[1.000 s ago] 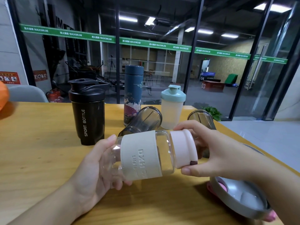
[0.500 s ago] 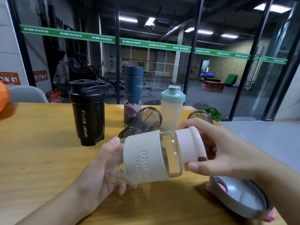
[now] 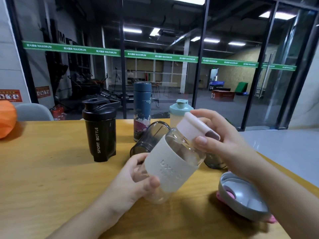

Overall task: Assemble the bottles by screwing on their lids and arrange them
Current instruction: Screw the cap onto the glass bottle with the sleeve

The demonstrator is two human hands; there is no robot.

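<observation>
Glass bottle point(image 3: 174, 163) between both hands point(image 3: 136, 178)

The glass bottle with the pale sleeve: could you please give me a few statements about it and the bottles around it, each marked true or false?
1. The left hand grips the glass bottle near its base. True.
2. The right hand holds the pink lid. True.
3. The glass bottle stands upright on the table. False: it is held tilted above it.
4. The black sport bottle lies on its side. False: it stands upright.
5. The blue flask stands behind it. True.
</observation>
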